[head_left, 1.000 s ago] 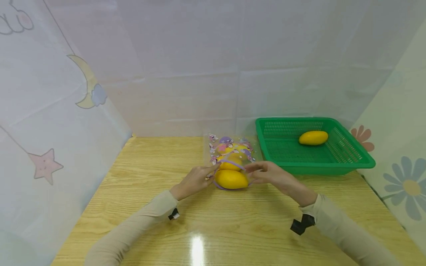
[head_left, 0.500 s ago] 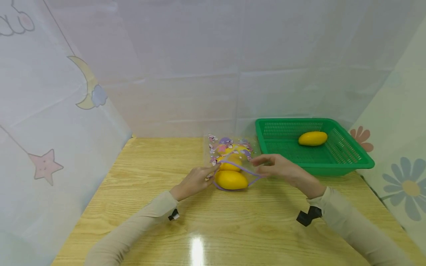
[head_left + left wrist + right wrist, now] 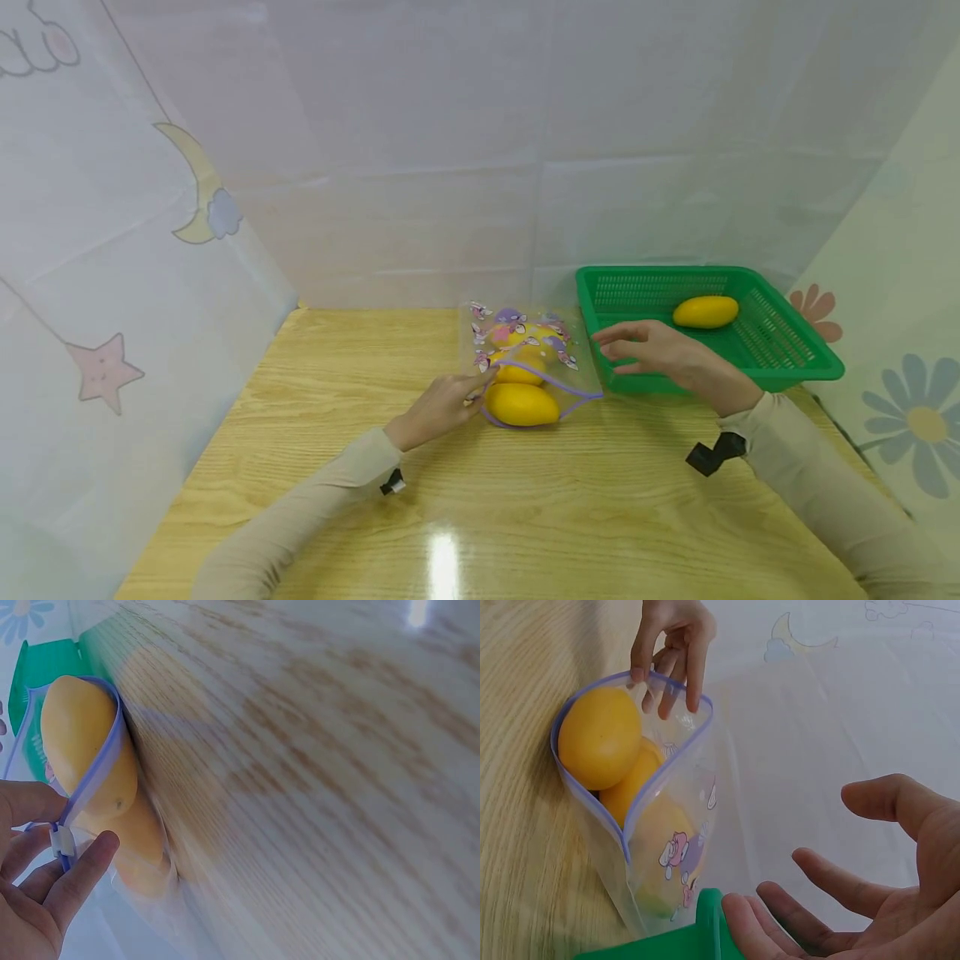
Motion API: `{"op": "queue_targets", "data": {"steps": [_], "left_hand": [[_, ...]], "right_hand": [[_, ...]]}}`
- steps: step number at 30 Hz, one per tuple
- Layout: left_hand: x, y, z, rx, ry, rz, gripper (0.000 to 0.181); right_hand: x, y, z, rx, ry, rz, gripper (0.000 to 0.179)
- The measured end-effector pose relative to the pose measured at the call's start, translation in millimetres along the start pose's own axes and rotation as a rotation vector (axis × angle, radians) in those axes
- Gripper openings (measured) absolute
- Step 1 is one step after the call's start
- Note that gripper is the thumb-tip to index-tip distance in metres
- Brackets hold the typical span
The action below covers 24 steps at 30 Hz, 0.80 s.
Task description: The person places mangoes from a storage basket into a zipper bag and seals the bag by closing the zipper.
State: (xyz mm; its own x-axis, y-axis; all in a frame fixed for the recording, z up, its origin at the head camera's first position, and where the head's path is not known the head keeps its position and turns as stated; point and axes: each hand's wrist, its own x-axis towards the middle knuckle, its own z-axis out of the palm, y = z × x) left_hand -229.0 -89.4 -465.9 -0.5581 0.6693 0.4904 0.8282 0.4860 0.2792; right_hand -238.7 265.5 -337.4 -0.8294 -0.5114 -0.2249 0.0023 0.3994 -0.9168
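A clear zip bag (image 3: 557, 383) with a purple seal and printed figures lies on the table, its mouth held apart. Several yellow mangoes are in it; the front mango (image 3: 522, 405) lies right at the mouth. At the bag's left edge, my left hand (image 3: 444, 406) pinches the purple seal beside a white slider (image 3: 62, 841). My right hand (image 3: 667, 354) is over the near left rim of the green basket (image 3: 587, 304), fingers spread and holding nothing. In the basket, one more mango (image 3: 706, 312) rests toward the back right.
The wooden table (image 3: 510, 508) carries the bag and, to its right, the basket. A pale sheet wall (image 3: 420, 208) stands behind them, with patterned sheets on both sides.
My right hand has left the bag's right edge and moved right and away from me, to the basket rim. The bag's right corner now sticks out to the right. My left hand stays put.
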Motion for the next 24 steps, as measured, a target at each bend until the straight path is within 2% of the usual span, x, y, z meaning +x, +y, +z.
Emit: {"op": "queue_targets", "data": {"steps": [14,24], "left_hand": [[0.4,0.7,-1.4,0.021,-0.002,0.008,0.060],[1.2,0.8,-1.3,0.004,0.002,0.000,0.055]], "right_hand": [[8.0,-1.2,-43.2,0.036,0.053,0.056,0.058],[15.8,3.0,-72.4,0.089,0.119,0.149,0.069]]}}
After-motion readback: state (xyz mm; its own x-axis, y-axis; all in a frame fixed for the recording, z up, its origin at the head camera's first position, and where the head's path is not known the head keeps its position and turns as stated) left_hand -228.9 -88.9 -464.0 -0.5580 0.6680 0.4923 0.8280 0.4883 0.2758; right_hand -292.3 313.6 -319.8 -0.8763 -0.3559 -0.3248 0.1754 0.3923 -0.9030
